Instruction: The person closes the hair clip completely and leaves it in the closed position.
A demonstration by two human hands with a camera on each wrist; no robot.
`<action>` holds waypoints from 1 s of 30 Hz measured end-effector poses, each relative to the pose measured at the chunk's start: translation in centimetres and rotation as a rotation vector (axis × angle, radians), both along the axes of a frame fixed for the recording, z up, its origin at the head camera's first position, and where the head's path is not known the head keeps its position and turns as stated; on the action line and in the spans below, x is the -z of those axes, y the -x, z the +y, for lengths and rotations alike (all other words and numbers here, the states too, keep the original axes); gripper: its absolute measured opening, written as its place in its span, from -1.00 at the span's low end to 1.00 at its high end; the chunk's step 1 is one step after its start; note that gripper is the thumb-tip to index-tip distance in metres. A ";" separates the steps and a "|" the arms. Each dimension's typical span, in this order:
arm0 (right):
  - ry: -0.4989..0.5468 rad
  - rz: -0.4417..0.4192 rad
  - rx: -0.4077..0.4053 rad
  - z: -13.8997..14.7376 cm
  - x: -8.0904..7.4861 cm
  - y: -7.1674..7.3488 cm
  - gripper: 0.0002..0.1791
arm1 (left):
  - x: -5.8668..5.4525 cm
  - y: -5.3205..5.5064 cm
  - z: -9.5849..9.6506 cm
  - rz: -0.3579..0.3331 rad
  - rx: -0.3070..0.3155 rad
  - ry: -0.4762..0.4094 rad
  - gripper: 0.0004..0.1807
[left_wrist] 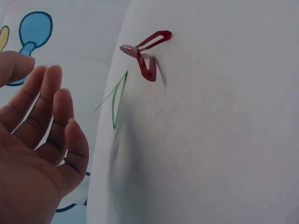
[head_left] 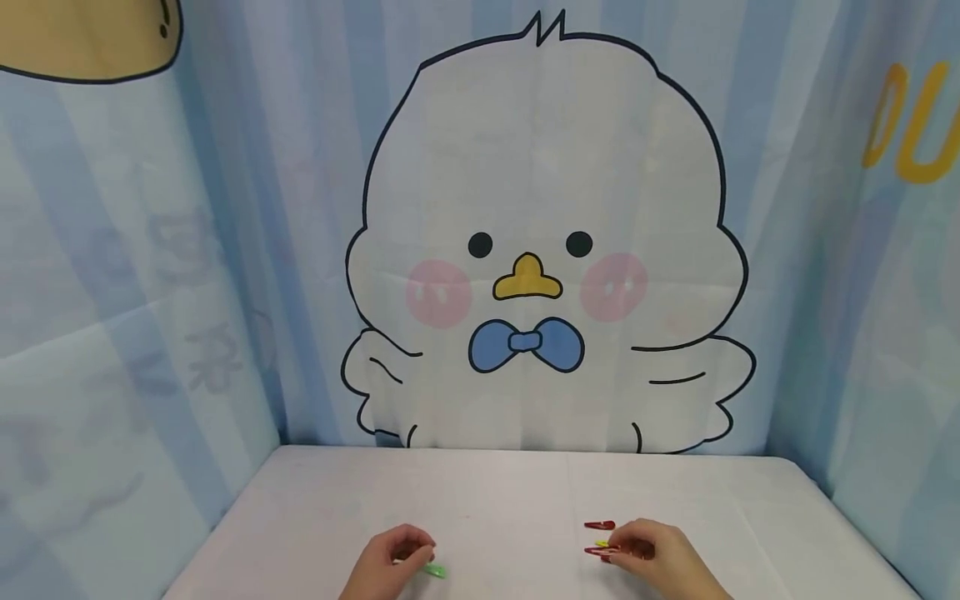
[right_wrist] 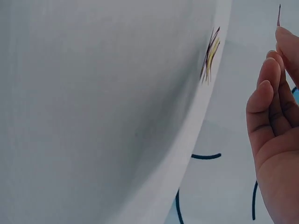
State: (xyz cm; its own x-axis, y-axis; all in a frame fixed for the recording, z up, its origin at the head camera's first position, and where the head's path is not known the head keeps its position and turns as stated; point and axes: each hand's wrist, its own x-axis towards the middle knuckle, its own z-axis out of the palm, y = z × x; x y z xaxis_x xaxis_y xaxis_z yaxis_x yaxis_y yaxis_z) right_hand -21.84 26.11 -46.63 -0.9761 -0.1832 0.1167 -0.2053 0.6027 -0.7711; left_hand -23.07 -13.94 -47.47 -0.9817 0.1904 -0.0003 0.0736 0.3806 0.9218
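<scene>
My left hand point(head_left: 393, 560) is low over the table, fingers loosely bent and thumb close to the index fingertip. Just past its fingertips is a green hair clip point(head_left: 435, 571), sprung apart in the left wrist view point(left_wrist: 115, 100). No object shows between the left fingers point(left_wrist: 58, 107). My right hand point(head_left: 660, 554) pinches a thin dark red hair clip point(right_wrist: 279, 16) between thumb and finger. Beside that hand are another red clip point(head_left: 600, 525) and a yellow clip point(head_left: 602, 544), partly hidden by the fingers.
The clips are on a white-covered table point(head_left: 517, 500). Behind it hangs a striped blue curtain point(head_left: 300, 250) with a cartoon duck, and more curtain point(head_left: 885, 333) closes off the right side. Two red clips point(left_wrist: 148, 70) overlap in the left wrist view.
</scene>
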 end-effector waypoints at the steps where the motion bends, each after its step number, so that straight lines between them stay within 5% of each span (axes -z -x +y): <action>1: -0.005 -0.014 0.000 0.2 0.1 0.1 -0.82 | 0.0 0.0 -0.1 -0.005 0.010 0.003 -0.84; 30: -0.079 -0.222 -0.080 1.0 1.1 0.9 -0.94 | 0.0 0.0 -2.3 -0.103 0.203 0.058 -0.87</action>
